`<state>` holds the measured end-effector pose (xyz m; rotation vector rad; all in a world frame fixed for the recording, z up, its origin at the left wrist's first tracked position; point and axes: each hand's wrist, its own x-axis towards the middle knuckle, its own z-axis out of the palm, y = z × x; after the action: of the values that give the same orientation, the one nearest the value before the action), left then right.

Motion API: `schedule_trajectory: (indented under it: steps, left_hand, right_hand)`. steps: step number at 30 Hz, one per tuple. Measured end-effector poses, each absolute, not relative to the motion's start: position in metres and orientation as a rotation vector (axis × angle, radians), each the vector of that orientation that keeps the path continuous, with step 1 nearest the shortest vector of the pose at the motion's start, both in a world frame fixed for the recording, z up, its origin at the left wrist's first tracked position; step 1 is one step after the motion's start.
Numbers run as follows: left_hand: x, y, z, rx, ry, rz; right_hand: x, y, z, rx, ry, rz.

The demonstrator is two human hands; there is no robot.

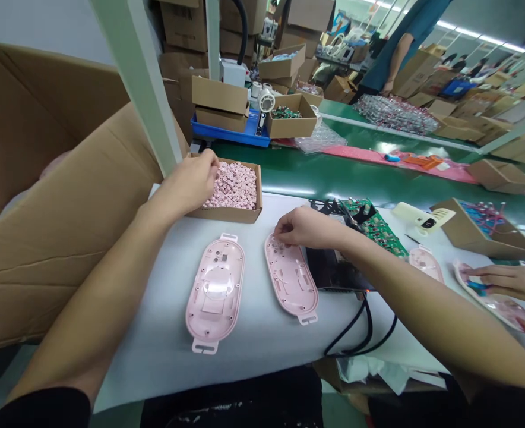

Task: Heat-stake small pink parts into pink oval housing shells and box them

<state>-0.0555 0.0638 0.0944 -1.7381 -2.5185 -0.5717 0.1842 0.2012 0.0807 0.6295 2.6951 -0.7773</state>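
Two pink oval plastic shells lie on the white mat, one on the left (215, 291) and one on the right (291, 276). My left hand (193, 181) reaches into a shallow cardboard box (231, 211) full of small pink parts, its fingers curled among them. My right hand (304, 229) rests on the top end of the right shell, fingers pinched together there; what they hold is too small to make out.
A black device with cables (338, 270) and green circuit boards (373, 226) sit to the right of the shells. A co-worker's hands (507, 282) handle another pink shell at far right. A big cardboard box (44, 196) stands at left. Beyond runs a green conveyor (334, 172).
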Motion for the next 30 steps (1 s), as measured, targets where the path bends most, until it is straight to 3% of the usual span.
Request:
schedule_trajectory:
  steps: [2, 6, 12, 19, 30]
  left_hand:
    - [-0.045, 0.038, 0.099, -1.777, -2.509, -0.807]
    - [-0.033, -0.006, 0.082, -2.077, -2.467, -0.824]
    - [-0.029, -0.029, 0.043, -2.297, -2.394, -0.669]
    - [-0.018, -0.020, 0.043, -2.462, -2.322, -0.424]
    - [-0.008, -0.004, 0.043, -2.476, -2.141, -0.080]
  right_hand:
    - [0.189, 0.192, 0.077, 0.635, 2.710, -0.731]
    - [0.194, 0.183, 0.064, 0.693, 2.813, -0.503]
    - [0.195, 0.180, 0.054, 0.768, 2.798, -0.349]
    - [0.203, 0.174, 0.055, 0.749, 2.807, -0.133]
    - [0.218, 0.176, 0.055, 0.680, 2.943, -0.217]
